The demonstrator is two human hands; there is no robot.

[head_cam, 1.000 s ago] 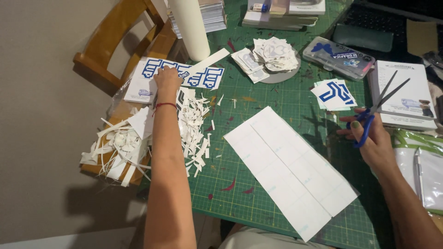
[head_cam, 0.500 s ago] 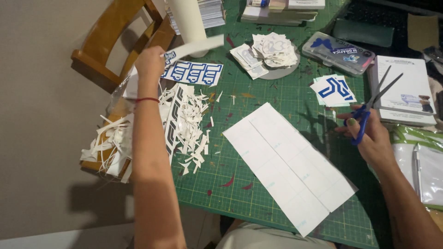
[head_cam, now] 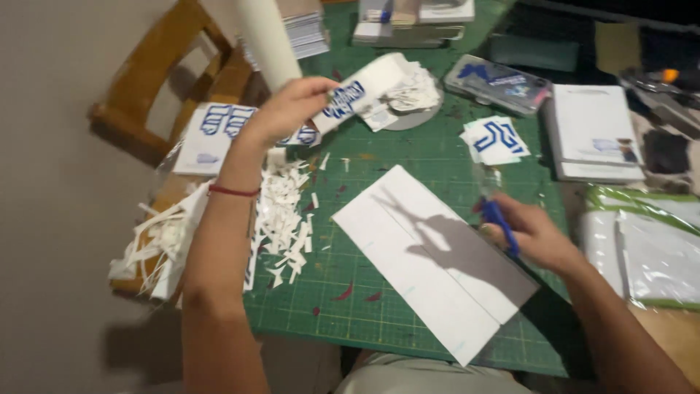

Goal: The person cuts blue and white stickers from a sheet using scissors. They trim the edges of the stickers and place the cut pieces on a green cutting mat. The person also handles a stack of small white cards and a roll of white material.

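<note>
My left hand (head_cam: 288, 109) is raised over the far left of the green cutting mat (head_cam: 430, 157) and pinches a white paper strip (head_cam: 361, 91) with blue printed shapes, lifted off the mat. My right hand (head_cam: 536, 233) holds blue-handled scissors (head_cam: 499, 219) at the right edge of a long white sheet (head_cam: 430, 259) that lies diagonally on the mat. The scissor blades are blurred. A red band circles my left wrist.
White paper offcuts (head_cam: 281, 219) pile at the mat's left edge, spilling onto a wooden chair (head_cam: 157, 80). A printed sheet (head_cam: 211, 131), cut blue shapes (head_cam: 496, 138), a plate of cutouts (head_cam: 408, 95), a clear case (head_cam: 499, 80), a notepad (head_cam: 594, 131), a white roll (head_cam: 266, 40) surround.
My left hand has picked the printed strip up from the sheet at the left and carried it rightward. My right hand with the scissors has moved left, onto the white sheet's edge.
</note>
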